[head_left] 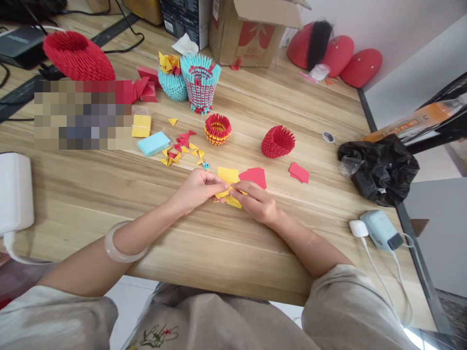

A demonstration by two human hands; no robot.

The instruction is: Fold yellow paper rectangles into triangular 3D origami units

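Near the table's front edge, my left hand (pixel 204 188) and my right hand (pixel 257 200) meet over a piece of yellow paper (pixel 223 193), pinching it between thumbs and fingers. More yellow paper (pixel 228 174) lies flat just behind it. Red paper slips (pixel 255 177) rest beside my right fingertips, and a smaller stack of red slips (pixel 299 172) sits farther right. Left of my hands are folded yellow pieces (pixel 171 158) and red ones (pixel 184 140). A pack of light blue paper (pixel 154 143) and a yellow paper stack (pixel 141 126) lie beyond them.
A red-and-yellow paper bowl (pixel 218 129), a red paper bowl (pixel 278 141) and a blue-and-red paper vase (pixel 201 82) stand behind my hands. A cardboard box (pixel 237 43) is at the back. On the right are a black plastic bag (pixel 379 167) and a charger with cables (pixel 381 229).
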